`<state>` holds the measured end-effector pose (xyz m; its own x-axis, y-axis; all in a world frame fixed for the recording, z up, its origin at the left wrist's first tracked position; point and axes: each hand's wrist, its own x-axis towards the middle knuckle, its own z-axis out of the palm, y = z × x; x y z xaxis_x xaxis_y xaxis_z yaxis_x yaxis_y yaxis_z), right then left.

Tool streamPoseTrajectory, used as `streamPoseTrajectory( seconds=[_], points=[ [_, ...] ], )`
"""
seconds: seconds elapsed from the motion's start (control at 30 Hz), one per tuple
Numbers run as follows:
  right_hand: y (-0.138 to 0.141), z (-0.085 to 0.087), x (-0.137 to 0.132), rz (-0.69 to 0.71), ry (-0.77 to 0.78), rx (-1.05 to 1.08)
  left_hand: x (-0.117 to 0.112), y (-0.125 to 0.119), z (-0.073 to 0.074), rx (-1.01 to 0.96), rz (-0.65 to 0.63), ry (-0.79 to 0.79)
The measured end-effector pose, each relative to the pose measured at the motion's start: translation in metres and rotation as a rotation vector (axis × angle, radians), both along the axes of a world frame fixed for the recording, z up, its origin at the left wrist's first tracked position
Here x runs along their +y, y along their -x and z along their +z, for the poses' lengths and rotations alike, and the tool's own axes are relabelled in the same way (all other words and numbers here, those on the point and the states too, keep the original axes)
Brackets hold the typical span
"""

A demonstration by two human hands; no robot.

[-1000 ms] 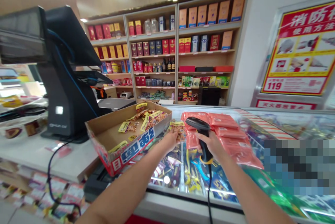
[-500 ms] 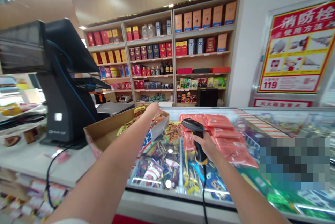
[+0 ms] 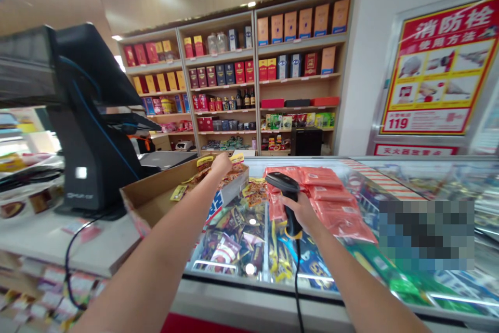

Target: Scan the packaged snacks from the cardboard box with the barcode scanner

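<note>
Packets (image 3: 178,192) are lying in the box (image 3: 150,199), probably light, soft and slippery, best pinched by a yellow end. One packet (image 3: 237,158) is showing just beside the left hand (image 3: 222,165), at about two o'clock; whether that hand is pinching it, I cannot tell. At four o'clock from there, the right hand (image 3: 301,211) is gripping the scanner (image 3: 281,181), likely stiff, by its handle.

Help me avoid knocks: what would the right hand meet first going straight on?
Probably the leftmost pink packets beyond the scanner in the right hand; height above them is unclear.
</note>
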<state>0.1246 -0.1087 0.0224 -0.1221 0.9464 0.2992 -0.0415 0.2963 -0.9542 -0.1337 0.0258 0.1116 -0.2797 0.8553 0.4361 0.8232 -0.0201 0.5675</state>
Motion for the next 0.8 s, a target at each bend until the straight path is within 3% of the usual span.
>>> streamPoseTrajectory(
  seconds=[0.1,0.17,0.3,0.4,0.53,0.63,0.8],
  points=[
    [-0.001,-0.002,0.002,0.022,-0.014,0.032,-0.028,-0.019,0.005,-0.024,0.066,-0.108],
    [-0.002,-0.003,0.002,0.038,-0.012,0.064,-0.047,-0.031,-0.003,-0.165,-0.026,-0.207],
    [-0.004,-0.003,0.001,0.065,0.012,0.094,-0.069,-0.044,-0.047,-0.634,-0.343,-0.158],
    [-0.007,0.0,-0.002,0.076,0.004,0.077,-0.071,-0.046,-0.082,-0.819,-0.414,-0.076],
    [-0.013,0.01,-0.008,0.131,0.011,-0.043,-0.069,-0.042,-0.102,-0.68,-0.341,-0.044],
    [-0.016,0.013,-0.008,0.156,0.009,-0.199,-0.067,-0.037,-0.103,-0.514,-0.304,-0.07],
    [-0.017,0.007,-0.002,0.154,0.008,-0.305,-0.067,-0.037,-0.102,-0.4,-0.259,-0.079]
  ],
)
